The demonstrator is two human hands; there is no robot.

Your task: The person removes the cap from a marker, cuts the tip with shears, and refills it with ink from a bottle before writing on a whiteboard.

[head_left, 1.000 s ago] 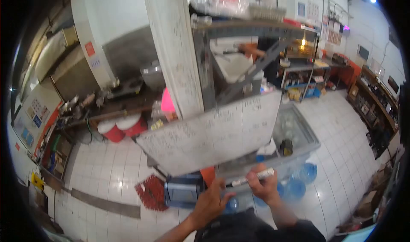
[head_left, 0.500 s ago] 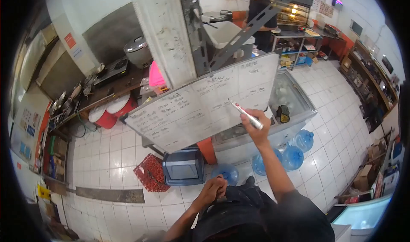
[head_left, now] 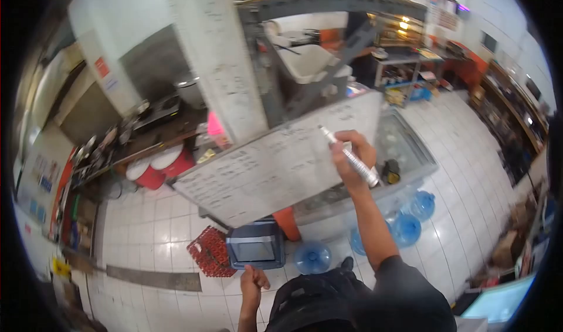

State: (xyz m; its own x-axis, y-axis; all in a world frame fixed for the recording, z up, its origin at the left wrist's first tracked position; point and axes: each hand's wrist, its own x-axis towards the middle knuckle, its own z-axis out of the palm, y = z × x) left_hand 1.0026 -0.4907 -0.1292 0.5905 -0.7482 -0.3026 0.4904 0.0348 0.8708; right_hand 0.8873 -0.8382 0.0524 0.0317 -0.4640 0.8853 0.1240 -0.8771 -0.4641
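A whiteboard (head_left: 258,168) covered in handwritten columns leans at a tilt in the middle of the view. My right hand (head_left: 353,156) is closed around a white marker (head_left: 359,167), whose tip points up and left toward the board's upper right part. Whether the tip touches the board I cannot tell. Low in the view, near the grey-blue bin (head_left: 255,245), my left hand (head_left: 254,279) hangs with its fingers partly curled and blurred; what it holds, if anything, does not show.
A glass-topped freezer (head_left: 404,141) stands behind the board. Blue water bottles (head_left: 312,257) and a red crate (head_left: 210,253) are on the tiled floor. A pillar (head_left: 220,68) rises behind the board. Red buckets (head_left: 177,162) sit under the left counter.
My left hand has moved left and down, away from my body's front. My right hand has risen slightly with the marker, its tip higher on the board. The view has shifted somewhat.
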